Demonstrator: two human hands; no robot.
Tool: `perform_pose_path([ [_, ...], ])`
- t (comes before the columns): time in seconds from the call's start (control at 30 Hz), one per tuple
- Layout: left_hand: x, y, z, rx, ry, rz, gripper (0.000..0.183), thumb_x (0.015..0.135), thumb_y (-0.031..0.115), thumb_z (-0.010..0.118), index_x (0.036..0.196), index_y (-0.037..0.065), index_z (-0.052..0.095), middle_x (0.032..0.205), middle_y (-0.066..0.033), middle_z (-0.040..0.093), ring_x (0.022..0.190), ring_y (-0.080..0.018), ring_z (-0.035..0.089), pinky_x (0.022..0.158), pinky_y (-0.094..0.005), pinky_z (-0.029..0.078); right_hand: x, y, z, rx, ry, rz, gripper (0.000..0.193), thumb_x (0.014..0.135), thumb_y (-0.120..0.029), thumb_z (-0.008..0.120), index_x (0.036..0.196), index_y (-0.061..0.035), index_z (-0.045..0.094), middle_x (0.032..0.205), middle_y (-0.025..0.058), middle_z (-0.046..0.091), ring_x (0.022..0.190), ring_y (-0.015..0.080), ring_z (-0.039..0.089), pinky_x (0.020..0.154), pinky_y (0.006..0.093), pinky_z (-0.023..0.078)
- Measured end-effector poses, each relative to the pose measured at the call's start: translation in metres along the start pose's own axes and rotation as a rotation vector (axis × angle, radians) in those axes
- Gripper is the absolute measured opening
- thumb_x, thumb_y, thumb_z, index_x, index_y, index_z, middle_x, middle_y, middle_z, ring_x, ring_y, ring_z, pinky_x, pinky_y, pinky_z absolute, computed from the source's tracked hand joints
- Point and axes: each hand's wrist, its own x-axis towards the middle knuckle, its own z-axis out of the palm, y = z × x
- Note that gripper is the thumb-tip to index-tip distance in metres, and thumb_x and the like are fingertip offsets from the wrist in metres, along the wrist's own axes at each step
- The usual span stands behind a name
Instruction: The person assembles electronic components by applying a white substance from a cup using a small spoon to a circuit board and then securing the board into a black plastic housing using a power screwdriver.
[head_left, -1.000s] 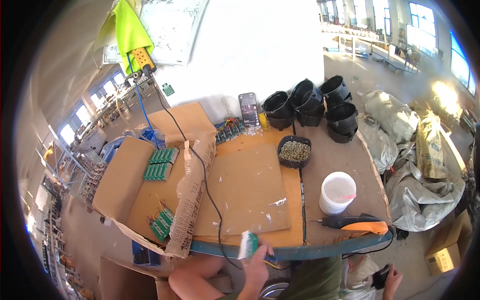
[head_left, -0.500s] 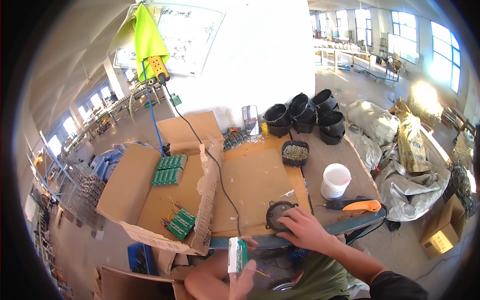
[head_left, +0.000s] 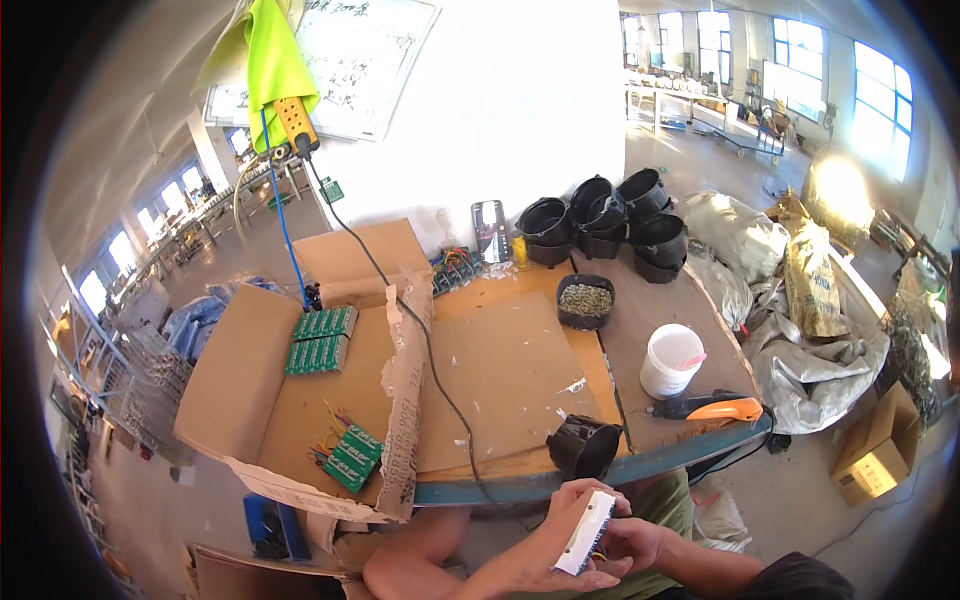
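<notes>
Module [head_left: 586, 533] held in left hand [head_left: 562, 530], over the lap, just off the near edge of the tabletop [head_left: 594, 360]; right hand [head_left: 633, 545] curled at its wired side, grip cannot be told. White face is turned up; long axis is slanted from lower left to upper right. Module is out, seated in no cup. One cup [head_left: 583, 447] is set near that edge. Other modules [head_left: 352, 458] are left in the box [head_left: 235, 385]; driver [head_left: 725, 409] is unheld.

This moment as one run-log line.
left hand: holding white-faced block; right hand: close beside block; black cup: table's front edge; green packs: in carton
</notes>
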Motion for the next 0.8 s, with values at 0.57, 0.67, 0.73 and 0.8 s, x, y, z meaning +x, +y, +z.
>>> perform_pose_path([
  [0.57, -0.011, -0.024, -0.049, 0.357, 0.269, -0.193, 0.118, 0.054, 0.043, 0.097, 0.147, 0.003, 0.036, 0.139, -0.0192, 0.043, 0.13, -0.0344, 0.041, 0.11, -0.0445, 0.034, -0.017, -0.059, 0.038, 0.13, -0.131, -0.262, 0.023, 0.088, -0.03, 0.059, 0.076, -0.0139, 0.048, 0.066, -0.0071, 0.037, 0.057, 0.0067, 0.034, 0.048, 0.0209, 0.026],
  [0.67, 0.015, -0.045, -0.052, 0.645, 0.271, -0.153, 0.112, 0.057, 0.035, 0.097, 0.146, 0.003, 0.037, 0.142, -0.0195, 0.043, 0.133, -0.0352, 0.041, 0.112, -0.0453, 0.034, -0.036, -0.086, 0.038, -0.018, 0.024, -0.57, 0.026, 0.089, -0.028, 0.06, 0.074, -0.0091, 0.05, 0.066, -0.004, 0.038, 0.055, 0.0076, 0.031, 0.047, 0.0213, 0.026],
  [0.73, 0.035, -0.063, -0.052, 0.721, 0.229, -0.086, 0.107, 0.059, 0.03, 0.095, 0.146, 0.003, 0.037, 0.142, -0.0197, 0.044, 0.135, -0.0365, 0.04, 0.113, -0.0457, 0.033, -0.041, -0.1, 0.041, -0.12, 0.108, -0.711, 0.026, 0.091, -0.026, 0.058, 0.074, -0.0091, 0.048, 0.065, -0.0033, 0.039, 0.054, 0.0073, 0.031, 0.047, 0.0218, 0.025],
  [0.8, 0.051, -0.083, -0.049, 0.637, 0.222, -0.056, 0.103, 0.061, 0.027, 0.093, 0.145, 0.003, 0.038, 0.141, -0.0199, 0.045, 0.136, -0.0383, 0.038, 0.113, -0.0467, 0.032, -0.049, -0.108, 0.036, -0.252, 0.147, -0.854, 0.027, 0.095, -0.024, 0.056, 0.074, -0.008, 0.049, 0.066, -0.0024, 0.043, 0.053, 0.0064, 0.033, 0.047, 0.0217, 0.027],
])
